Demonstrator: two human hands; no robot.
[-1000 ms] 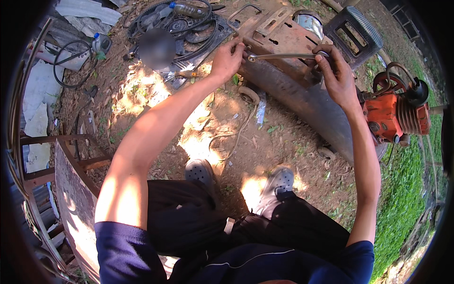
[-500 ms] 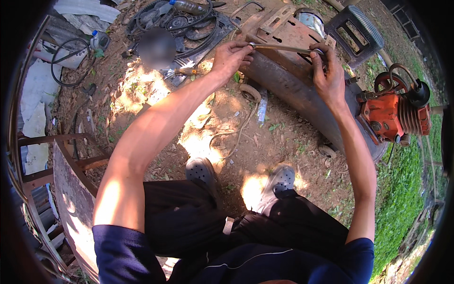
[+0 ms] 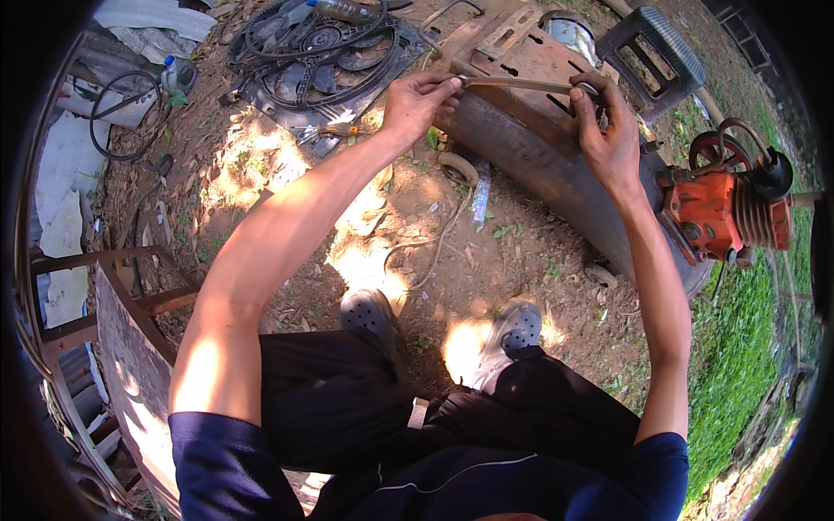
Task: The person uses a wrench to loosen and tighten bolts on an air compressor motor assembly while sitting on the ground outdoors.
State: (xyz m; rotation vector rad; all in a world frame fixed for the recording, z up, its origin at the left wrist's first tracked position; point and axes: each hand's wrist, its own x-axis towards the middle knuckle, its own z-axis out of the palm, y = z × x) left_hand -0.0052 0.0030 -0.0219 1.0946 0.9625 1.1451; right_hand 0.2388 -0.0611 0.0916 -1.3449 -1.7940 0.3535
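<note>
Upper centre of frame: both hands on a thin metal rod [image 3: 521,83] lying across a rusty slotted steel plate [image 3: 530,61]. Left hand [image 3: 415,102] pinches the rod's left end, thumb and fingers closed on it. Right hand [image 3: 608,139] grips the right end, fingers curled over the tip, near the plate's right edge. Rod runs roughly level, left to right, touching the plate's top.

Plate sits on a long rusted metal drum [image 3: 556,174] slanting toward the lower right. Orange compressor pump [image 3: 721,213] at right edge, just beside the drum. Dark plastic stool [image 3: 651,56] in the upper right, beyond the plate. Black radiator fan shroud [image 3: 321,43] in the upper left on bare dirt, a clear bottle [image 3: 343,10] lying on it. Grass along the right. Person's grey perforated clogs [image 3: 512,334] at lower centre, on dirt.
</note>
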